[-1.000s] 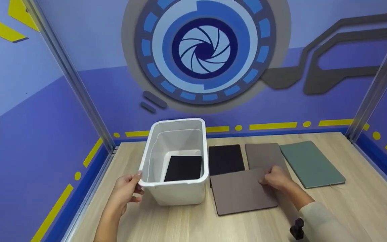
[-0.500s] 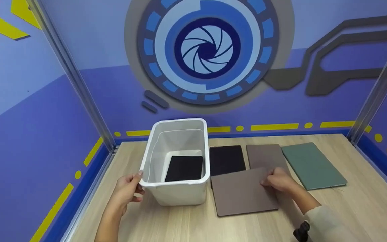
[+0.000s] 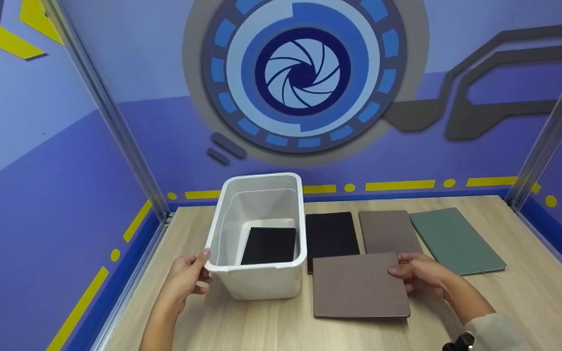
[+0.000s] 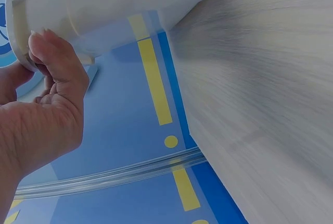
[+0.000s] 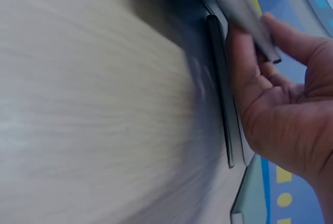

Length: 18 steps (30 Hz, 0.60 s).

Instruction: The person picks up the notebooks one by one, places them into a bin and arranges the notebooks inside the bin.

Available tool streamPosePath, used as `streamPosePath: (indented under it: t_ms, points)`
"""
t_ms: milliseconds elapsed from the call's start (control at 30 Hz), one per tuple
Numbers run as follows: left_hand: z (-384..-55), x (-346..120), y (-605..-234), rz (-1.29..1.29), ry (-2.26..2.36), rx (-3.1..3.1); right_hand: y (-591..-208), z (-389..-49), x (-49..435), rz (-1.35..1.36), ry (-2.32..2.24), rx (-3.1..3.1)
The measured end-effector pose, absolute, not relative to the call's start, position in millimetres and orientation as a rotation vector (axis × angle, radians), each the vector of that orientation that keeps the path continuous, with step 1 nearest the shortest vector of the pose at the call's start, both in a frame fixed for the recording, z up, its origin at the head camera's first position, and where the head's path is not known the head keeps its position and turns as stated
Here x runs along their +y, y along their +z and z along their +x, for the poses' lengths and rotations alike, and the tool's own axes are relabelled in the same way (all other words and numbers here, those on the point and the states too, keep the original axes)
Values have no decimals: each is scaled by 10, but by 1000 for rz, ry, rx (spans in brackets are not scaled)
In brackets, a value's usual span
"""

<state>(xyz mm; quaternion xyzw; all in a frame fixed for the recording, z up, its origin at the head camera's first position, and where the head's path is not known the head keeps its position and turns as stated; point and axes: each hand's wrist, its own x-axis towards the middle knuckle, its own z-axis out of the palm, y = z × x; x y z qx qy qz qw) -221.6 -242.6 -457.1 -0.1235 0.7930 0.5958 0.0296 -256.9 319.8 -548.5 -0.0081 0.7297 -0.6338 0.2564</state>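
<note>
My left hand (image 3: 183, 278) pinches the near-left rim corner of a white plastic bin (image 3: 264, 283); the left wrist view shows thumb and fingers on either side of that rim. A black notebook (image 3: 270, 245) lies inside on the bin's floor. With thumb on top and fingers beneath, my right hand (image 3: 425, 274) holds a taupe notebook (image 3: 359, 287) by its right edge. In the right wrist view, the held notebook (image 5: 242, 8) is raised off the wooden table. It overlaps the near end of another black notebook (image 3: 331, 234) in the head view.
Behind the right hand a second taupe notebook (image 3: 388, 229) lies flat, with a green notebook (image 3: 459, 241) to its right. The wooden table (image 3: 242, 324) is enclosed by blue-purple printed walls (image 3: 130, 146) with metal corner posts (image 3: 547, 129).
The right hand has turned from gripping the taupe notebook from above to holding its edge with fingers underneath, lifting it and shifting it slightly nearer. The left hand stays on the rim.
</note>
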Motion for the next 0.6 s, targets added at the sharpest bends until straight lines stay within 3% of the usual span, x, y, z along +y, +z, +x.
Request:
streamPosePath:
  t_ms: [367,600]
  points:
    - [-2189,-2430,-4546,-375,1844,2440,-5372,-2452,3250,-29,-1973,1747]
    - [-2225,-2441,-4591,-391,1830,2436,-5390,-2425,3223,102,-2167,1630]
